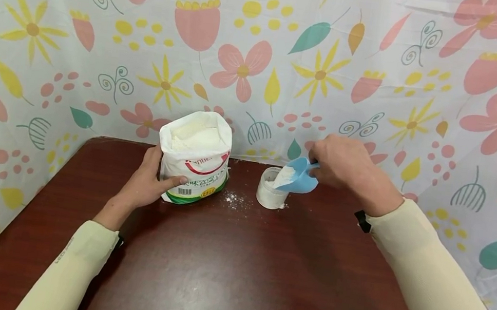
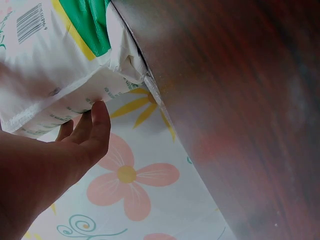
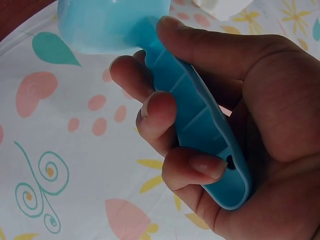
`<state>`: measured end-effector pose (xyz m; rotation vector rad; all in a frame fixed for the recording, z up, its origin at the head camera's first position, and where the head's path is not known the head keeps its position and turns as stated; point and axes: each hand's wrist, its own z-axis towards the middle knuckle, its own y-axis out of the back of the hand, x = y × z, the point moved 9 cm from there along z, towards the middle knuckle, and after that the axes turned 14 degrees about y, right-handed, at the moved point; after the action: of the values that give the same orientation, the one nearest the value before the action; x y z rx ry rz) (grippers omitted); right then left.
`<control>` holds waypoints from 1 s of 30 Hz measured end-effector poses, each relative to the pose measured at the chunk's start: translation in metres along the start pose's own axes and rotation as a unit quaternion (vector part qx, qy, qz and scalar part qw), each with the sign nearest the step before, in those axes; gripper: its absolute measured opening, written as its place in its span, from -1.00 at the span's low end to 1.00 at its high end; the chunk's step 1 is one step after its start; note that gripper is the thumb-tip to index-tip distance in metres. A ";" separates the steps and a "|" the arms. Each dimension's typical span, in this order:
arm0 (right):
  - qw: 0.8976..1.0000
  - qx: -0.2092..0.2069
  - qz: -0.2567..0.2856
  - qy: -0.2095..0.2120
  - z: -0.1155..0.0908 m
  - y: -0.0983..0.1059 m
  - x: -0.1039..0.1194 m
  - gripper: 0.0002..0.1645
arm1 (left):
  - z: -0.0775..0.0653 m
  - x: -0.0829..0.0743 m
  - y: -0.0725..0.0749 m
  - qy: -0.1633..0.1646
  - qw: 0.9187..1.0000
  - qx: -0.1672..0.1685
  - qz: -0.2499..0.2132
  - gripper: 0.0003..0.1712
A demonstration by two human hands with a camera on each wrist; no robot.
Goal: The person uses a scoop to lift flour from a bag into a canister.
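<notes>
An open white flour bag (image 1: 195,169) with a green base stands on the table, white powder filling it near the top. My left hand (image 1: 147,181) holds the bag's left side, thumb across the front; in the left wrist view its fingers (image 2: 100,122) press the side panel. My right hand (image 1: 338,161) grips a light blue scoop (image 1: 303,180) by its ribbed handle (image 3: 192,112), fingers curled round it. The scoop tilts down to the left with flour (image 1: 285,176) at its lip, over the mouth of a small clear jar (image 1: 271,199). White powder fills much of the jar.
Spilled flour (image 1: 235,201) dots the dark brown table (image 1: 216,265) between bag and jar, with a little more at the jar's right foot. Behind the table's back edge hangs a flower-print cloth (image 1: 250,62), close behind the bag.
</notes>
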<state>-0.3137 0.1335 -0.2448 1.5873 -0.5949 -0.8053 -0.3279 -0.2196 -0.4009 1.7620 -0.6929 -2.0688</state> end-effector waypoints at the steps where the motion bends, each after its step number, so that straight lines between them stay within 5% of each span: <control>1: 1.000 -0.001 -0.002 0.001 0.000 0.000 0.000 -0.95 | 0.000 0.000 0.000 0.001 1.000 0.000 0.000 0.21; 30: 1.000 0.005 -0.008 -0.013 0.001 0.000 0.002 -0.95 | -0.001 0.000 0.000 0.005 1.000 -0.001 0.000 0.21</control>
<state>-0.3132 0.1317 -0.2447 1.5953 -0.6065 -0.8370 -0.3266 -0.2193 -0.4009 1.7699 -0.6888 -2.0590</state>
